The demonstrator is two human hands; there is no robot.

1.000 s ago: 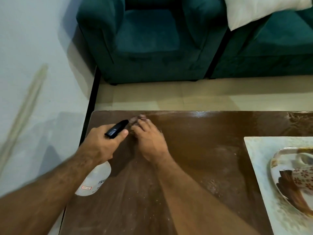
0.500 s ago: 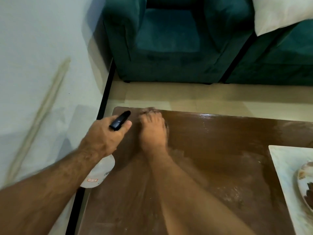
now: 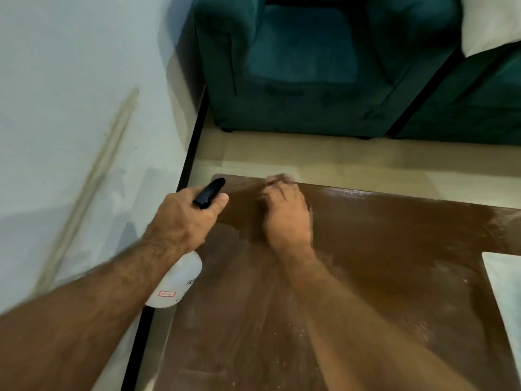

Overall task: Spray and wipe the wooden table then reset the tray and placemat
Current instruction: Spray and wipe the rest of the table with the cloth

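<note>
Over at nine o'clock, beside the pale wall (image 3: 70,80), your left hand (image 3: 180,221) is curled round the neck of one white spray bottle (image 3: 177,283), thumb lying by its black nozzle (image 3: 210,191), which points toward eleven o'clock across the table corner; the bottle body hangs just off the table's left edge. Since a second ago that grip has not altered, but your view has swung left, so the tray has slipped out of sight and only a corner of one pale placemat (image 3: 504,277) shows at three o'clock. Your right hand (image 3: 287,215) has pushed from the near-left part of the wooden table (image 3: 380,263) out to its far edge at twelve o'clock, fingers bent over what looks like a small brownish cloth (image 3: 279,179); blur hides whether it pinches or merely presses it, so I cannot tell. That reach suggests the far-left corner is now being finished, while the pale streaks toward six o'clock look not yet wiped. Counted: two hands, one bottle, one cloth, one placemat, one table, two green armchairs (image 3: 304,66), one white cushion (image 3: 490,21) at one o'clock.
</note>
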